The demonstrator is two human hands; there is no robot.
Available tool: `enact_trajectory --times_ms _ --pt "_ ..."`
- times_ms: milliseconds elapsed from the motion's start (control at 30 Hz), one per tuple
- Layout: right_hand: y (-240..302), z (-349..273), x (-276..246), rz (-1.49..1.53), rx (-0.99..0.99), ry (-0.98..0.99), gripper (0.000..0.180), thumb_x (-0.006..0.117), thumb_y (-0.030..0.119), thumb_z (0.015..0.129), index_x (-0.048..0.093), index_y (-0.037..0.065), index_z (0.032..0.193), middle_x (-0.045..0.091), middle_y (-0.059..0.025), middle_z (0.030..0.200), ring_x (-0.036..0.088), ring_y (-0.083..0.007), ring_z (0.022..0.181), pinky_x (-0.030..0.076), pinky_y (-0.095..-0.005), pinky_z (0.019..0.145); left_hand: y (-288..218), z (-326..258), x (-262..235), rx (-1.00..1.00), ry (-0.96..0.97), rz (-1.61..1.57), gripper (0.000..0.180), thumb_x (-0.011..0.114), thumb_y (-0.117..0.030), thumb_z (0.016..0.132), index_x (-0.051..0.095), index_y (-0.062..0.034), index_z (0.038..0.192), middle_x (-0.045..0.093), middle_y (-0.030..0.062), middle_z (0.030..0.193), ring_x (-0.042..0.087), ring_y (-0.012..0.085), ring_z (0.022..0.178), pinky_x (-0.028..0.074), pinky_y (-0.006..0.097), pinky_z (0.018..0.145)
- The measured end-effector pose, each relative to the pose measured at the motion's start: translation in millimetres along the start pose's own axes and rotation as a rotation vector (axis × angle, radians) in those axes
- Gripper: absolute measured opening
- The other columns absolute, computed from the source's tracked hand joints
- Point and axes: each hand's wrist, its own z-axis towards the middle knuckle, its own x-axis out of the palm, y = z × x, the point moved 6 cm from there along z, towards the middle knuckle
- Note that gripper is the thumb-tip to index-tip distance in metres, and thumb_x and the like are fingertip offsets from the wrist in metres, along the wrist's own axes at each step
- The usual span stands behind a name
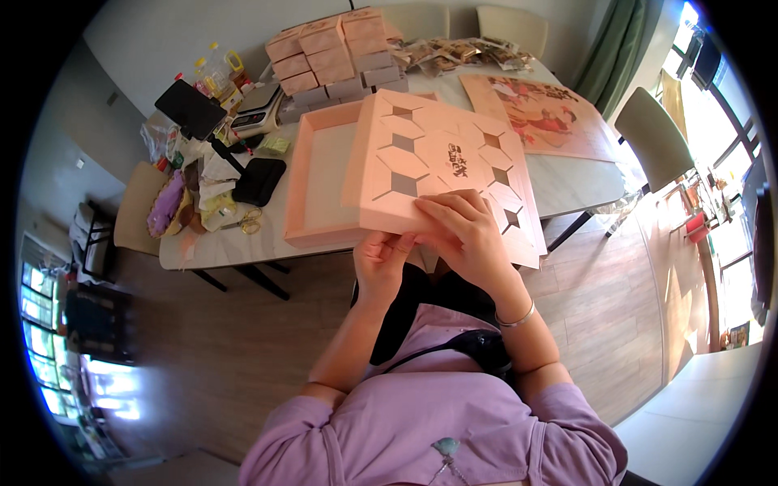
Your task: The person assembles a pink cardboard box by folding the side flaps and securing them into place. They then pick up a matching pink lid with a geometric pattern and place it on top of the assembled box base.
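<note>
Tilted above the table's near edge is a pink cardboard insert with diamond and hexagon cut-outs and dark lettering in its middle. My left hand is closed at the near left corner, thumb and fingers pinching the folded edge from below. Over the same edge, further right, lies my right hand, its fingers on top and the rest curled around the fold. Partly behind the insert sits an open shallow pink box with a pale bottom; its right portion is hidden.
Small pink boxes are stacked on grey ones at the back. Packets lie behind a printed pink panel. On the left are a scale, a black stand, scissors and a basket. Chairs surround the table.
</note>
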Motion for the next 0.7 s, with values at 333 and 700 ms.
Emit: enact_trajectory --times_ms 333,700 --pt "3 2 -2 -0.034 -0.051 -0.057 0.051 0.083 0.022 0.074 0.069 0.009 0.121 0.069 -0.0081 0.116 0.062 -0.0298 0.107 0.049 -0.0428 0.093 13 8 -1 0.004 -0.028 -0.125 0.02 0.062 -0.006 0.101 0.063 0.0019 0.12 0.069 0.0093 0.113 0.067 0.015 0.101 0.054 0.031 0.092" --pt "-13 -17 -14 -0.05 0.051 0.048 0.068 0.086 0.027 0.07 0.063 0.006 0.13 0.066 -0.0096 0.12 0.062 -0.0325 0.108 0.046 -0.0443 0.099 20 2 9 -0.136 -0.032 -0.068 0.017 0.067 -0.005 0.098 0.068 0.0029 0.113 0.071 0.0098 0.111 0.067 0.0149 0.101 0.054 0.03 0.092"
